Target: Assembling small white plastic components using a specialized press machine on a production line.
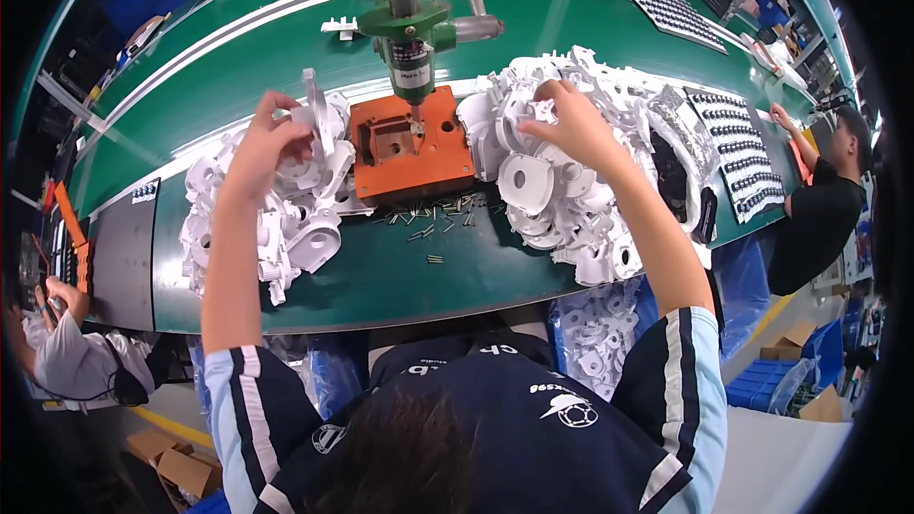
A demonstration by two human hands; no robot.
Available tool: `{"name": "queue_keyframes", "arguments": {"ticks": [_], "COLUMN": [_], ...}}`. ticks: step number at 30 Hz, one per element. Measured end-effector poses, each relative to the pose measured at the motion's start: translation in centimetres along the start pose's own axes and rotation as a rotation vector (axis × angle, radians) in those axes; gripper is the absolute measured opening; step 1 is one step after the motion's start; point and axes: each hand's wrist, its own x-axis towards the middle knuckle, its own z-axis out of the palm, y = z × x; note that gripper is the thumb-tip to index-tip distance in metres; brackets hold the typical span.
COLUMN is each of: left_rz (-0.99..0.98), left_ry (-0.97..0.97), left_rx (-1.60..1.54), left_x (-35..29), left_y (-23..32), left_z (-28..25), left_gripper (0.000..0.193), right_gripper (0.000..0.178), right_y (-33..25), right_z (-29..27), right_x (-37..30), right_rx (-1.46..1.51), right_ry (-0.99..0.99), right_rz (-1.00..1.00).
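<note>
White plastic housing [319, 124] stands upright, pinched in the left hand [262, 148], whose grip is closed on it just left of the orange jig [411, 145]. Right hand [571, 124], across the jig, fingers curled onto the right-side pile [571, 190] on the desk [400, 266].

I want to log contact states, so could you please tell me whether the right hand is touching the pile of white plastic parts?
Touching: in the head view, the right hand rests fingers-down on the right pile of white plastic parts.
</note>
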Motion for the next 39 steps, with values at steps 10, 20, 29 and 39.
{"name": "queue_keyframes", "arguments": {"ticks": [10, 20, 29, 39], "left_rz": [-0.184, -0.222, -0.308, -0.136], "left_ry": [-0.246, -0.232, -0.124, -0.137], "left_rx": [-1.063, -1.170, -1.137, -1.005], "left_x": [-5.7, -7.1, -7.8, -7.8], "left_y": [-2.4, -0.5, -1.2, -2.7], "left_z": [12.6, 16.9, 17.6, 18.5], "left_gripper": [0.028, 0.033, 0.029, 0.024], "right_gripper": [0.067, 0.064, 0.061, 0.059], "right_y": [-1.0, -10.3, -10.1, -9.4], "right_z": [0.8, 0.6, 3.9, 4.0], "right_x": [0.6, -5.5, -7.7, -7.9], "right_rx": [0.078, 0.207, 0.321, 0.530], "right_ry": [-0.127, 0.097, 0.108, 0.030], "right_rz": [0.107, -0.458, -0.425, -0.325]}}
